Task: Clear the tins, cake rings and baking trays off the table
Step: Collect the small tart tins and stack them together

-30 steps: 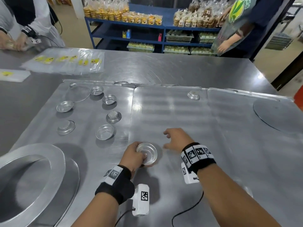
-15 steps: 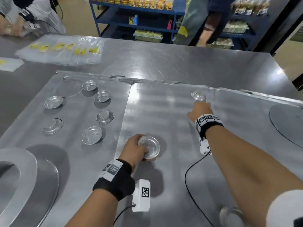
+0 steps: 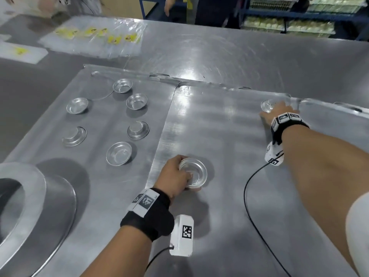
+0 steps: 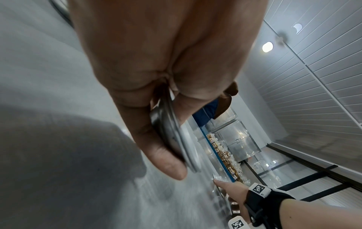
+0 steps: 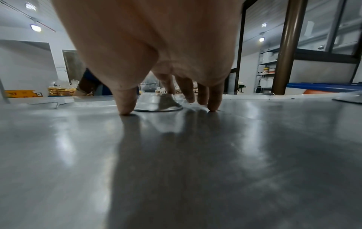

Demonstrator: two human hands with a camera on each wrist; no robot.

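Observation:
My left hand (image 3: 175,174) grips a small round tin (image 3: 193,172) by its rim, low over the middle baking tray (image 3: 219,126); the left wrist view shows thumb and fingers pinching the tin (image 4: 172,136). My right hand (image 3: 278,110) reaches to that tray's far right corner. There its thumb and fingers curl around an upside-down tin (image 5: 158,103), partly hidden in the head view. Several more tins, such as one tin (image 3: 119,153), lie on the left tray (image 3: 99,186). A large cake ring (image 3: 30,192) sits at the near left.
A third tray (image 3: 339,120) adjoins on the right. Clear bags with yellow labels (image 3: 95,37) lie at the table's far left. People stand beyond the far edge, by blue shelves (image 3: 299,21). A black cable (image 3: 251,196) trails from my right wrist.
My right hand moved from beside the left hand out to the far right corner and closed around the upside-down tin. The left hand kept hold of its tin in place.

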